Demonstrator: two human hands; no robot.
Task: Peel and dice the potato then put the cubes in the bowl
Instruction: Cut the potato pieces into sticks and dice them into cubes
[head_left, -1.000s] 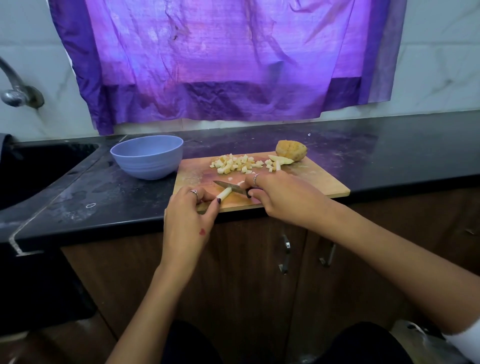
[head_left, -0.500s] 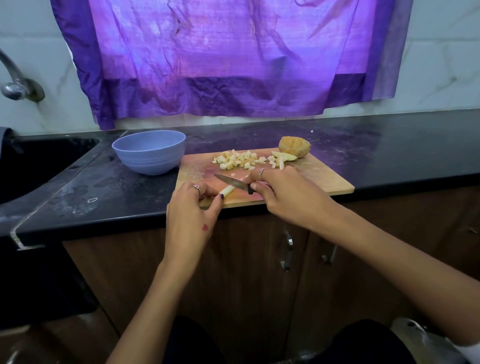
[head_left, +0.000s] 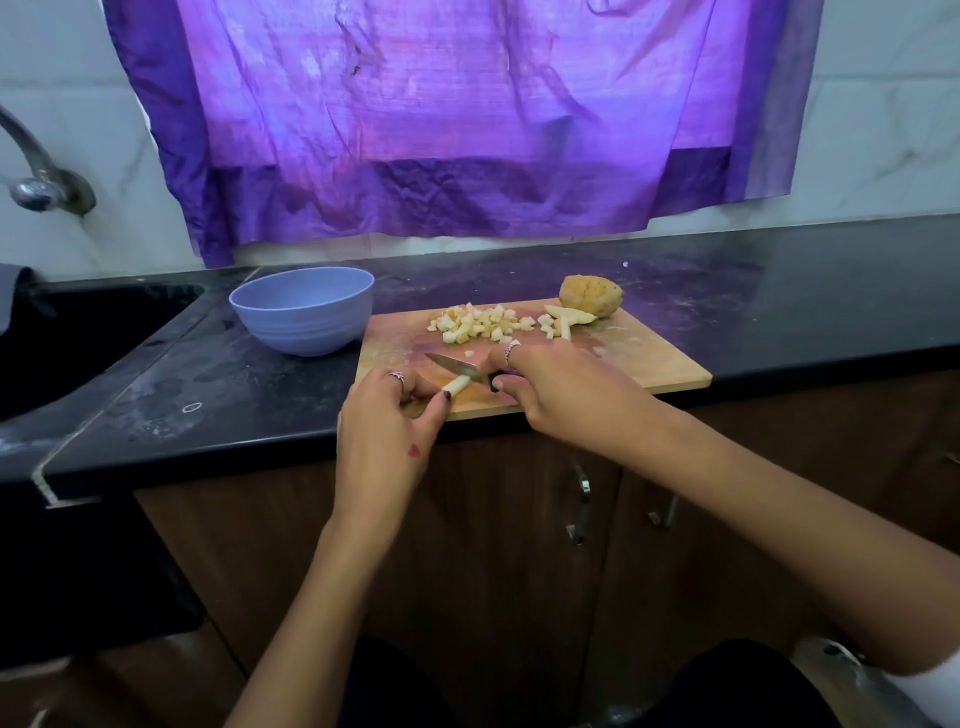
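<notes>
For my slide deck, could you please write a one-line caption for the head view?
Left hand steadies a pale potato stick on the wooden cutting board while the right hand slices it with a small knife.

This is a home kitchen. A long black stone countertop (head_left: 779, 291) runs along a wall of white marble-look tiles (head_left: 883, 130), with a dark sink basin (head_left: 78, 332) set into its left end under a curved metal tap (head_left: 36, 171). Brown wooden cabinet doors with metal handles (head_left: 579, 514) sit below the counter. A creased purple cloth (head_left: 441, 119) hangs over the wall, backlit like a makeshift window curtain.
</notes>
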